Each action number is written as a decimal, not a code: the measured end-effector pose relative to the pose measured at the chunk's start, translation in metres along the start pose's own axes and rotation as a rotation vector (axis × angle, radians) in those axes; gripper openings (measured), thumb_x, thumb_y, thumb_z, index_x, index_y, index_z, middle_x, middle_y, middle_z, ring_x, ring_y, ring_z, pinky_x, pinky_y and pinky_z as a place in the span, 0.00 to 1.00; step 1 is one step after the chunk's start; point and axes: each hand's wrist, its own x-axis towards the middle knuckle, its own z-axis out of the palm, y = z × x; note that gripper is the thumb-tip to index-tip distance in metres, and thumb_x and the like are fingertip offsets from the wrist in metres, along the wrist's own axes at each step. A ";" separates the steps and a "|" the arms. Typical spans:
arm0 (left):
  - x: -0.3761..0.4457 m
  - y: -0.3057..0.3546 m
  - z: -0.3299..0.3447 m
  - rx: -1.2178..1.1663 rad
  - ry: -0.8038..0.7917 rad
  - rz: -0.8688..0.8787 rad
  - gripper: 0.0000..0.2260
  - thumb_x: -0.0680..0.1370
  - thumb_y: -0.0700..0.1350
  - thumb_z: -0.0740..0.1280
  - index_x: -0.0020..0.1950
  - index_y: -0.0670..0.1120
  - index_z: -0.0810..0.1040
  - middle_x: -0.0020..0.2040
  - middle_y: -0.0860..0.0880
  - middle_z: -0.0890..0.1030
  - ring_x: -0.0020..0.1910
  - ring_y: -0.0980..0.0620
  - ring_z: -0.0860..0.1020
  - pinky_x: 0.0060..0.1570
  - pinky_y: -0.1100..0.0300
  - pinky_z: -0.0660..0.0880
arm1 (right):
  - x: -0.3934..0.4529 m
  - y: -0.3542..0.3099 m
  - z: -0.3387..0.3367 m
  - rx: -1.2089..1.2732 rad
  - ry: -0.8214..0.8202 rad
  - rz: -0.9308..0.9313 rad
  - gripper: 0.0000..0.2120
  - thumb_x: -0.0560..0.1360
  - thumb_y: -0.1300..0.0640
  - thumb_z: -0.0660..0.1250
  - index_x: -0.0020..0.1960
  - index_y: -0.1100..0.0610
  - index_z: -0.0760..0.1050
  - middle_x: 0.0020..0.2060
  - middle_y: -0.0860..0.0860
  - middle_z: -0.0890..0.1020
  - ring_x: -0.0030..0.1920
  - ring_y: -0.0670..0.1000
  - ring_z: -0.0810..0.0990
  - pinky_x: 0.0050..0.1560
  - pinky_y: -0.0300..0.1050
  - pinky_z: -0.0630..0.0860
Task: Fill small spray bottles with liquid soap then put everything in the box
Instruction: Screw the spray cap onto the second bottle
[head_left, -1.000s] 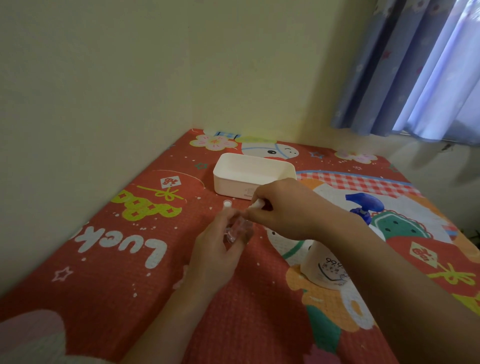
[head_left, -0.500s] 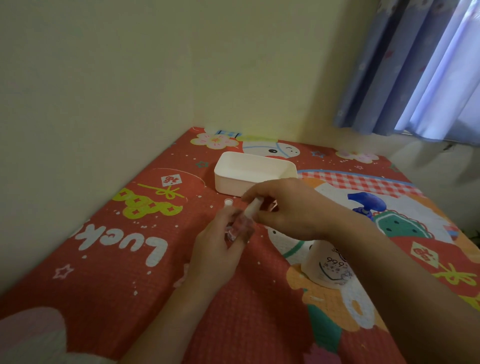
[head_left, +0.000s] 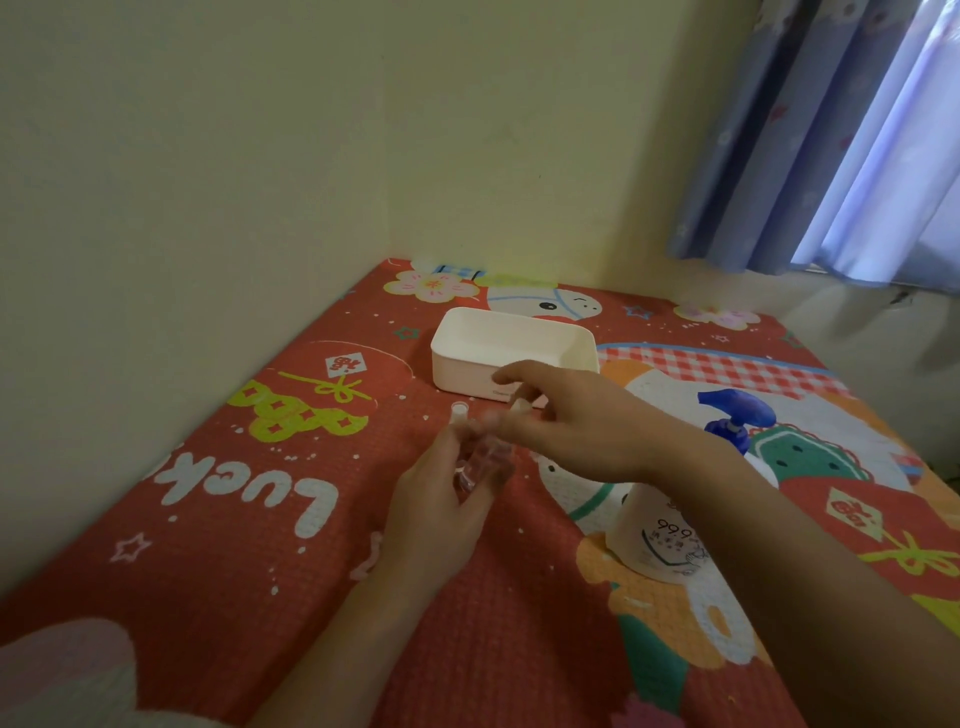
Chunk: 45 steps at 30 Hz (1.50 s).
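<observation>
— What has changed since a second ago?

— The right hand (head_left: 576, 421) has loosened. Earlier its fingers were bunched tight over the neck of the small spray bottle (head_left: 480, 460); now the forefinger is lifted and stretched out toward the box, while thumb and another finger pinch a small white spray top (head_left: 518, 404) just above the bottle's mouth. The left hand has barely shifted.

— And from the head camera, what does the left hand do?

— The left hand (head_left: 441, 499) grips the clear little bottle, fingers curled round its body, holding it tilted with the neck toward the right hand. The fingertips are blurred, so I cannot tell whether the top sits on the neck or just off it.

— Where is the rest?

— A small white cap (head_left: 460, 410) stands on the mat just beyond the left fingertips. The white box (head_left: 467, 371) lies past both hands, open side up, nothing visible inside it. The soap bottle (head_left: 660, 540), white with a blue pump (head_left: 735, 415), stands under the right forearm, on the far side of the right wrist from the left hand.

— And underneath?

— A red printed mat (head_left: 218, 519) covers the surface below both hands; a blue curtain (head_left: 831, 135) hangs well beyond the right hand.
</observation>
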 end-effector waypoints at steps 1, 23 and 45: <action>0.000 0.000 0.000 0.002 0.001 -0.003 0.15 0.75 0.60 0.66 0.61 0.63 0.71 0.51 0.68 0.80 0.51 0.67 0.79 0.48 0.59 0.80 | -0.002 0.002 -0.003 0.000 -0.009 -0.064 0.23 0.75 0.40 0.64 0.66 0.48 0.70 0.55 0.45 0.79 0.47 0.44 0.79 0.46 0.39 0.75; -0.002 0.002 0.006 0.005 0.007 0.027 0.14 0.76 0.55 0.70 0.59 0.63 0.71 0.51 0.65 0.81 0.51 0.64 0.80 0.47 0.56 0.80 | -0.003 0.003 -0.002 -0.080 0.033 -0.112 0.09 0.74 0.47 0.68 0.47 0.52 0.80 0.39 0.46 0.81 0.39 0.46 0.79 0.42 0.48 0.80; -0.004 0.004 0.008 -0.002 0.098 0.053 0.14 0.76 0.52 0.71 0.60 0.60 0.74 0.50 0.63 0.82 0.49 0.63 0.81 0.45 0.56 0.80 | -0.004 -0.004 0.007 -0.142 0.140 -0.050 0.12 0.75 0.45 0.66 0.44 0.53 0.79 0.35 0.47 0.80 0.36 0.46 0.78 0.36 0.44 0.76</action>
